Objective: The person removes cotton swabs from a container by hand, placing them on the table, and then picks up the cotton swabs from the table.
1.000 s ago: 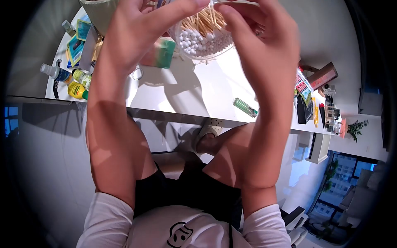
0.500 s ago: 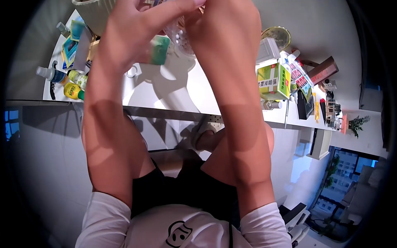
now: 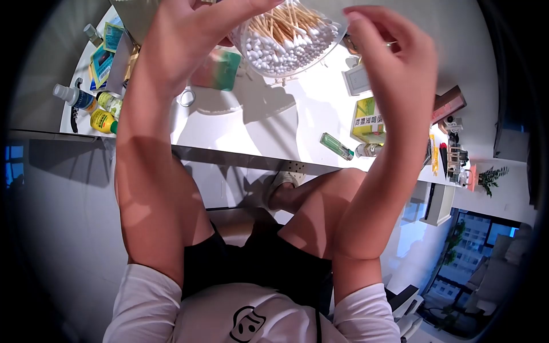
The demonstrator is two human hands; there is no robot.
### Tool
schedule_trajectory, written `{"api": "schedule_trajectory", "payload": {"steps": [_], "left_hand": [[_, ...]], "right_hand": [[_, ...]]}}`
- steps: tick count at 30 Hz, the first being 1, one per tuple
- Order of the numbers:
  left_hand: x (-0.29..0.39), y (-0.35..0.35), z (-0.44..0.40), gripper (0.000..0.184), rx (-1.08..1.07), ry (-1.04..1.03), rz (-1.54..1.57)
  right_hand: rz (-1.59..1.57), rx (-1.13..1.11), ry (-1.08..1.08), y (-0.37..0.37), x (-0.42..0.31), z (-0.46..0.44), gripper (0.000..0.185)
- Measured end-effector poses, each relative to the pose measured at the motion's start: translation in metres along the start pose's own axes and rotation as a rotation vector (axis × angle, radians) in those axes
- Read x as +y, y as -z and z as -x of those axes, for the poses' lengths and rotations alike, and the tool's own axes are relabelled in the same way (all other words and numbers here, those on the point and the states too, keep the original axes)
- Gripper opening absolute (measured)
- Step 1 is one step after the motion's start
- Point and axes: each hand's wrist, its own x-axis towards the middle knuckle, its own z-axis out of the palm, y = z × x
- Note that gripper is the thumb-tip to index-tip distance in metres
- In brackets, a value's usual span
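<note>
A clear round tub of cotton swabs (image 3: 289, 48) is tipped toward me near the top of the view, its white tips and tan sticks showing. My left hand (image 3: 191, 40) grips the tub's left side, thumb stretched along the upper edge; the other fingers are mostly hidden. Just right of the tub's rim is my right hand (image 3: 400, 54), thumb and forefinger pressed together and the other fingers curled. Whether anything lies in that pinch, I cannot make out. Below the tub, a red-and-green packet (image 3: 223, 70) rests on the white table (image 3: 240, 134).
At the left stand a spray bottle (image 3: 74, 97) and a yellow bottle (image 3: 103, 122). A green lighter-like item (image 3: 336, 146) lies near the table's front edge. On the right are a green-and-yellow medicine box (image 3: 366, 120), a small clear bottle (image 3: 368, 150) and a potted plant (image 3: 490, 180).
My right hand has moved right, away from my left hand, uncovering the swabs. The tub now shows fully, and the green item by the table edge has come into view.
</note>
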Motion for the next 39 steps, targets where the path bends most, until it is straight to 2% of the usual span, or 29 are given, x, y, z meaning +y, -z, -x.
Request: {"api": "schedule_trajectory", "payload": {"steps": [1, 3, 5, 6, 9, 12, 15, 18, 22, 28, 31, 34, 37, 39], "left_hand": [[0.001, -0.005, -0.001, 0.055, 0.051, 0.009, -0.05], [-0.003, -0.007, -0.002, 0.055, 0.101, 0.018, -0.1], [-0.01, -0.003, -0.002, 0.056, 0.124, -0.017, -0.123], [-0.011, -0.002, -0.002, 0.056, 0.132, -0.028, -0.131], [-0.003, 0.001, 0.0, 0.057, 0.053, -0.015, -0.048], [0.001, 0.0, -0.001, 0.058, -0.015, 0.013, -0.026], [0.002, -0.007, 0.0, 0.058, 0.085, 0.044, -0.156], [-0.002, -0.005, 0.003, 0.058, 0.065, -0.038, -0.053], [0.003, -0.007, 0.001, 0.056, 0.082, 0.0, -0.124], [0.001, -0.004, 0.001, 0.054, 0.061, -0.002, -0.107], [-0.001, -0.002, 0.001, 0.055, 0.019, -0.033, -0.057], [0.0, 0.0, 0.001, 0.058, 0.009, -0.033, -0.08], [-0.006, -0.002, -0.003, 0.059, 0.045, -0.025, -0.147], [-0.005, -0.006, -0.002, 0.06, 0.091, -0.026, -0.196]], "right_hand": [[0.16, -0.124, 0.057, 0.001, -0.001, 0.001, 0.022], [0.078, -0.107, 0.015, -0.011, -0.005, 0.008, 0.023], [0.141, -0.094, 0.142, -0.019, -0.005, 0.014, 0.022], [0.135, -0.128, 0.101, -0.02, -0.009, 0.014, 0.019], [0.17, -0.174, 0.078, -0.019, -0.013, 0.014, 0.02], [0.155, -0.157, 0.073, -0.02, -0.01, 0.015, 0.02], [0.157, -0.162, 0.059, -0.021, -0.011, 0.016, 0.019], [0.134, -0.16, 0.088, -0.022, -0.012, 0.017, 0.018], [0.012, -0.176, 0.071, -0.018, -0.018, 0.016, 0.019], [0.058, -0.069, 0.216, -0.02, -0.013, 0.018, 0.014], [0.009, -0.144, 0.103, -0.021, -0.014, 0.017, 0.023], [-0.181, -0.173, 0.128, -0.013, -0.026, 0.017, 0.011], [-0.079, -0.158, 0.118, -0.016, -0.015, 0.017, 0.015], [-0.001, -0.123, 0.002, -0.024, -0.009, 0.015, 0.021]]}}
